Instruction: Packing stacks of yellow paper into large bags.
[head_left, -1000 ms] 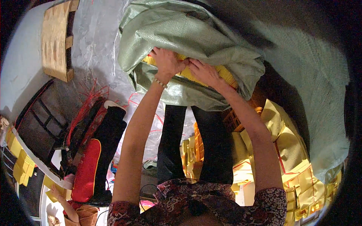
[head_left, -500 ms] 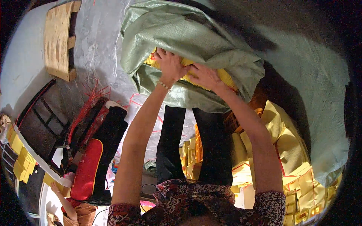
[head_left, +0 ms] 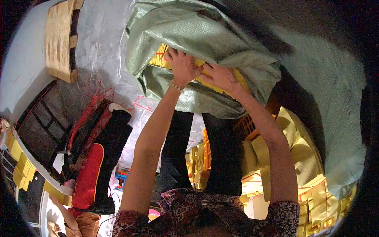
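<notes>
A large green woven sack (head_left: 189,35) stands in front of my legs with its mouth gaping. Inside it are packed yellow paper pieces (head_left: 158,57), stacked edge-up, with red cord showing at the left end. My left hand (head_left: 184,69), a beaded bracelet at its wrist, lies on the yellow stack with fingers apart and bent over its top. Close beside it, my right hand (head_left: 221,79) rests on the same stack, fingers spread and pointing left. Folds of the sack's far side hang over the stack near my fingertips. The lower part of the stack is hidden by the sack.
A wooden pallet (head_left: 60,41) lies at the far left. Nearer are a red and black padded seat (head_left: 87,175) and red cords (head_left: 89,110). Yellow bundles (head_left: 304,158) pile at my right beside an orange crate (head_left: 248,128). Another person's arm (head_left: 65,211) shows lower left.
Both hands have shifted slightly right along the yellow stack. More of its left end, with the red cord, is uncovered now. The sack has barely moved.
</notes>
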### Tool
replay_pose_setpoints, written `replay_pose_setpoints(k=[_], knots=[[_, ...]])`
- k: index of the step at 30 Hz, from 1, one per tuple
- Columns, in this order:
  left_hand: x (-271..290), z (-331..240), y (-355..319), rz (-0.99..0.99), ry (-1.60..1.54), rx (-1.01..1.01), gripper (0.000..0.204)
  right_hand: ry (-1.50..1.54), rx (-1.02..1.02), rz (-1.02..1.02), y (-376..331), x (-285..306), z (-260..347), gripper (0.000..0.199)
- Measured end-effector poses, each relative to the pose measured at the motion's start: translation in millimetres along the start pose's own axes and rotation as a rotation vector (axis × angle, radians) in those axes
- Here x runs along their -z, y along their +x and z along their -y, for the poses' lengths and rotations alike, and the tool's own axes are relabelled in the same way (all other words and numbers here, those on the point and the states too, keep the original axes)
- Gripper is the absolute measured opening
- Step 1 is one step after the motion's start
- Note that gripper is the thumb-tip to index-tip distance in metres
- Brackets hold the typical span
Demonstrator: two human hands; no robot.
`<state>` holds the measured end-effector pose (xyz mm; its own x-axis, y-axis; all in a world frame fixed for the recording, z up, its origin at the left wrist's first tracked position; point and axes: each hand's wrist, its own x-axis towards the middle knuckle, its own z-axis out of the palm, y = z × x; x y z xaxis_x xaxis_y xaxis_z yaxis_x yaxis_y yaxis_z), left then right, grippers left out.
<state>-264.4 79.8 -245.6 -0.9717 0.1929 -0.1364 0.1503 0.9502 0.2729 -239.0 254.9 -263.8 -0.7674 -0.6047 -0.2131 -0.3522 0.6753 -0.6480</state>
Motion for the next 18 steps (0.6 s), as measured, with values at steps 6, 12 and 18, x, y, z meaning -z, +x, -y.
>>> replay_pose_setpoints(k=[6, 12, 18], knots=[[24.7, 9.7, -8.5, -0.133, -0.207, 0.004, 0.082, 0.035, -0.105, -0.071, -8.4, 9.2, 7.8, 0.039], [33.7, 29.0, -31.8, -0.167, -0.118, 0.120, 0.065, -0.066, -0.323, 0.262, 36.1, 7.9, 18.7, 0.043], [20.0, 5.1, -36.6, -0.279, -0.349, 0.255, 0.058, -0.866, 0.121, -0.178, 105.4, -47.2, 7.4, 0.042]])
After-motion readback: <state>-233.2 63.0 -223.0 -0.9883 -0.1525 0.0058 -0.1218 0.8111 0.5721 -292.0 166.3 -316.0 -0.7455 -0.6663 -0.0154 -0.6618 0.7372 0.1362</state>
